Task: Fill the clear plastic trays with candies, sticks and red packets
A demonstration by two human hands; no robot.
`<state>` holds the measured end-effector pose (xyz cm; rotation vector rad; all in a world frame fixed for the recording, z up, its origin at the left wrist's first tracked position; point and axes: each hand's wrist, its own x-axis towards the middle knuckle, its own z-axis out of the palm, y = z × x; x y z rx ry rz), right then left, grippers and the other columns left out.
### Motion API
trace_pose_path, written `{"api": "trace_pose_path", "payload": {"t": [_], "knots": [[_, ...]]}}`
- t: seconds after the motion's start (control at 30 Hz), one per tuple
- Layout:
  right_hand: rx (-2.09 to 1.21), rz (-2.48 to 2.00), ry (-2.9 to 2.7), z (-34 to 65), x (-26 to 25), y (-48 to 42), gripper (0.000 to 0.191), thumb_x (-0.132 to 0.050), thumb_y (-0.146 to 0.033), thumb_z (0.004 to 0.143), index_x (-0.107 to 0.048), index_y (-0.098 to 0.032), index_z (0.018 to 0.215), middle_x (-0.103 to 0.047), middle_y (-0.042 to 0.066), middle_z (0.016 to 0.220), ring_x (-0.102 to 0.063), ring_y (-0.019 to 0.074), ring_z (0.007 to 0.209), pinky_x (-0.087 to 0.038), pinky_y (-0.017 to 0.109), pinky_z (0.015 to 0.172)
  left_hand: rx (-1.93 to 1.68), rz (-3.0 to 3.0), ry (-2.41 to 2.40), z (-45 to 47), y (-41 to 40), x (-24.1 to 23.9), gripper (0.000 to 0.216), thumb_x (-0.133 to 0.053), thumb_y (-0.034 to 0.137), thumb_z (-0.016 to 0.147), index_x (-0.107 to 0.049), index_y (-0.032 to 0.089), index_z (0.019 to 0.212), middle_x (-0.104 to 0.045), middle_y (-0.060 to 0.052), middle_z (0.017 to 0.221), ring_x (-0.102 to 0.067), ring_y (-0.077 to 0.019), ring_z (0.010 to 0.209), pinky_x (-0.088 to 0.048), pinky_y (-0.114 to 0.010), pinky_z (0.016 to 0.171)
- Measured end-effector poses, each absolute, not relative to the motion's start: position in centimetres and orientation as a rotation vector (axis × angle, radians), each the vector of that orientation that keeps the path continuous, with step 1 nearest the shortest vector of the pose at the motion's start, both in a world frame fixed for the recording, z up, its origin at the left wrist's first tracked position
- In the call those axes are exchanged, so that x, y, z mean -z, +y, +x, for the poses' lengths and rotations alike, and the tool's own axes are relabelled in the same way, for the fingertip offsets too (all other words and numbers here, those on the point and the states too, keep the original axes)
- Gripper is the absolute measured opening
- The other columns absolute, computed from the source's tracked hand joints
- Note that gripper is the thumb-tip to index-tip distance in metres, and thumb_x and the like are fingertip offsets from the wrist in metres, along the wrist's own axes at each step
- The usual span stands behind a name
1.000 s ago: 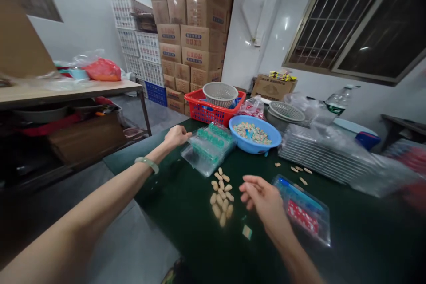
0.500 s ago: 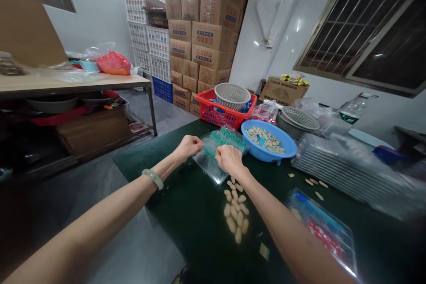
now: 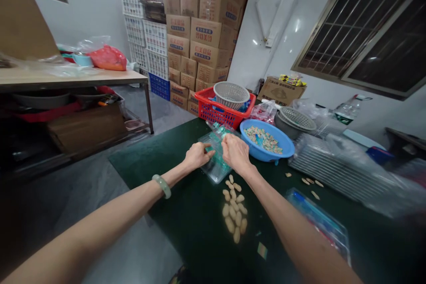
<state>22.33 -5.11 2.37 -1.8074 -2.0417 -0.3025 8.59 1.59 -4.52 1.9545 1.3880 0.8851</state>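
A clear plastic box (image 3: 213, 171) with small green packets (image 3: 218, 158) in it lies on the dark green table, under both my hands. My left hand (image 3: 197, 156), below a pale green bangle (image 3: 162, 186), is over the box's left side with fingers curled and thumb and forefinger close together. Over its right side, my right hand (image 3: 234, 152) is closed, fingertips turned down at the green packets. Whatever lies between the fingers of either hand is too small or hidden. Several peanuts in their shells (image 3: 235, 213) lie loose just in front of the box.
A blue basin (image 3: 266, 155) of small packets stands to the right of the box. Behind sits a red basket (image 3: 218, 115) holding a grey colander (image 3: 232, 94). Stacked clear trays (image 3: 319, 164) and another plastic box (image 3: 321, 215) lie at right. A single packet (image 3: 262, 250) lies near the front.
My left hand has moved right, from the box's left edge to over it. My right hand has shifted slightly, and clear plastic now stands up at the box's far side.
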Motion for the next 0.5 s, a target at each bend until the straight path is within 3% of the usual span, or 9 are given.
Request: {"api": "trace_pose_path", "payload": {"t": [0.13, 0.2, 0.33, 0.4, 0.5], "knots": [[0.505, -1.686, -1.967, 22.2, -4.0, -6.1, 0.008, -0.044, -0.016, 0.084, -0.052, -0.016, 0.083, -0.058, 0.006, 0.087, -0.050, 0.0190, 0.083, -0.034, 0.028, 0.069, -0.930, 1.836, 1.389, 8.4, 1.9, 3.0, 0.042, -0.070, 0.033, 0.056, -0.069, 0.013, 0.092, -0.059, -0.004, 0.059, -0.058, -0.0228, 0.067, -0.043, -0.031, 0.062], [0.565, -1.633, -1.959, 21.6, -4.4, -7.3, 0.009, -0.044, -0.016, 0.085, -0.052, -0.016, 0.081, -0.056, 0.006, 0.085, -0.049, 0.0196, 0.082, -0.034, 0.029, 0.068, -1.010, 1.762, 1.338, 7.8, 0.8, 1.7, 0.049, -0.067, 0.041, 0.060, -0.065, 0.011, 0.099, -0.062, -0.007, 0.068, -0.059, -0.0239, 0.072, -0.045, -0.032, 0.065], [0.633, -1.519, -1.976, 19.7, -4.2, -11.9, 0.014, -0.040, -0.014, 0.087, -0.051, -0.016, 0.078, -0.053, 0.007, 0.079, -0.047, 0.0210, 0.078, -0.035, 0.031, 0.064, -1.140, 1.582, 1.010, 6.5, -4.9, -0.4, 0.069, -0.021, 0.066, 0.080, -0.046, 0.018, 0.123, -0.060, -0.011, 0.110, -0.059, -0.0228, 0.095, -0.049, -0.034, 0.074], [0.640, -1.443, -2.055, 18.7, -4.1, -14.8, 0.014, -0.039, -0.012, 0.086, -0.051, -0.015, 0.080, -0.052, 0.007, 0.079, -0.047, 0.0214, 0.076, -0.036, 0.032, 0.062, -1.225, 1.122, 0.574, 6.2, -8.0, -0.6, 0.067, -0.039, 0.073, 0.071, -0.049, 0.026, 0.117, -0.059, -0.008, 0.115, -0.054, -0.0267, 0.106, -0.047, -0.039, 0.083], [0.619, -1.317, -2.217, 17.5, -3.9, -18.0, 0.016, -0.035, -0.010, 0.084, -0.051, -0.012, 0.085, -0.051, 0.009, 0.082, -0.048, 0.0224, 0.077, -0.037, 0.033, 0.060, -1.208, 0.828, 0.336, 6.9, -11.2, 0.2, 0.053, -0.059, 0.063, 0.065, -0.054, 0.033, 0.108, -0.058, -0.001, 0.119, -0.045, -0.0275, 0.118, -0.044, -0.040, 0.092]]}}
